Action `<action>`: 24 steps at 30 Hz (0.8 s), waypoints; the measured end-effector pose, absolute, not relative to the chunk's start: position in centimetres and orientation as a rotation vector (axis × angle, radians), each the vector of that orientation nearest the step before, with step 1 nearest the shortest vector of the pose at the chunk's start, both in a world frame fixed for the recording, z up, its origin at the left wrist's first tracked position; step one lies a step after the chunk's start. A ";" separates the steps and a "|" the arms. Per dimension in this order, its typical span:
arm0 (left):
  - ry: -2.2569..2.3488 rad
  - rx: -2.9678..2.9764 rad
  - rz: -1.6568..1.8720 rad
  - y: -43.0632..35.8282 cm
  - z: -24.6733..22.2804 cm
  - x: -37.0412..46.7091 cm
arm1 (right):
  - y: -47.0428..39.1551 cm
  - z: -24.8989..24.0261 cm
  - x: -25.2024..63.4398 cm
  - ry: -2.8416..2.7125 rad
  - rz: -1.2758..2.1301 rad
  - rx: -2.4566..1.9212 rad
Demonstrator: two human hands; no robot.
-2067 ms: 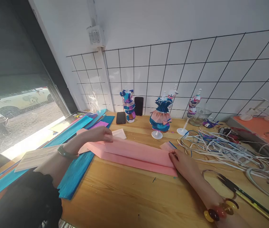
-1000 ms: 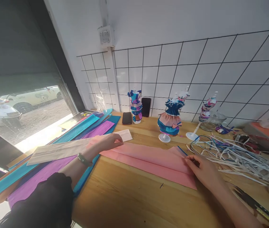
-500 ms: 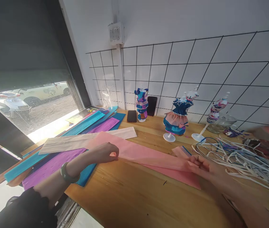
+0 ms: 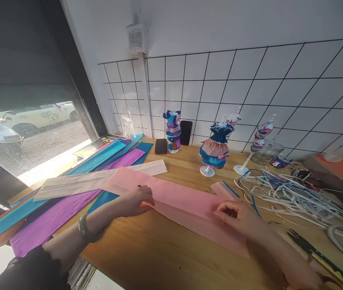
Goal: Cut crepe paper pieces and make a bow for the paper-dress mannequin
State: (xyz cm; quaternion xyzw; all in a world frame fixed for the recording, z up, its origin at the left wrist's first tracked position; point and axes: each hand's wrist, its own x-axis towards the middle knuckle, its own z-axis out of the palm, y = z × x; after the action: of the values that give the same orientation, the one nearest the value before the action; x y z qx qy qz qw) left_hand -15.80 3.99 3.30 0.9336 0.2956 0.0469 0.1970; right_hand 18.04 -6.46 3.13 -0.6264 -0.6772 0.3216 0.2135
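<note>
A long pink strip (image 4: 174, 193) of thin, cloth-like or paper-like material lies across the wooden table, with a lengthwise crease along it. At its near edge, left of the middle, my left hand (image 4: 138, 200) is closed, thumb and fingers pinching the strip. Farther right, my right hand (image 4: 238, 215) rests over the strip, fingers curled and thumb and forefinger tips close together on its surface. A short pink piece with a blue edge (image 4: 224, 189) lies just behind the right hand. Under the pink strip's left end runs a pale beige strip (image 4: 77, 185).
Purple (image 4: 53, 219) and blue strips (image 4: 11, 219) are piled at the left by the window. Small dressed mannequin stands (image 4: 215, 149), phones (image 4: 161, 146) and a glass bowl (image 4: 268, 152) line the wall. Tangled white cords (image 4: 298, 197) and dark tweezers-like tools (image 4: 322, 253) lie right.
The pink strip, folded over lengthwise before, now lies spread wider. My right hand has moved left along it, and the view has shifted a little to the right.
</note>
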 end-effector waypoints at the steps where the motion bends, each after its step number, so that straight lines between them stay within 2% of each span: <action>1: 0.817 2.624 0.138 4.0 3.2 -15.5 | -6.7 3.2 17.2 -1.934 0.820 -1.762; 6: 0.765 2.647 0.161 3.9 3.0 -14.5 | -7.8 3.5 14.2 -2.134 0.721 -1.662; 18: 0.844 2.429 0.057 5.2 3.3 -14.5 | -8.4 3.6 13.3 -2.476 0.431 -1.667; 24: 0.869 2.393 0.014 5.6 3.6 -14.4 | -8.4 3.0 13.4 -2.488 0.435 -1.631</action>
State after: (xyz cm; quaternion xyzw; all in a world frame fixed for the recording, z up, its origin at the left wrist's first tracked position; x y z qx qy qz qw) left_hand -14.42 5.61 3.58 0.8986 0.3261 0.0051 0.2934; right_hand 13.38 -8.45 3.01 -0.5413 -0.8256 0.1444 0.0676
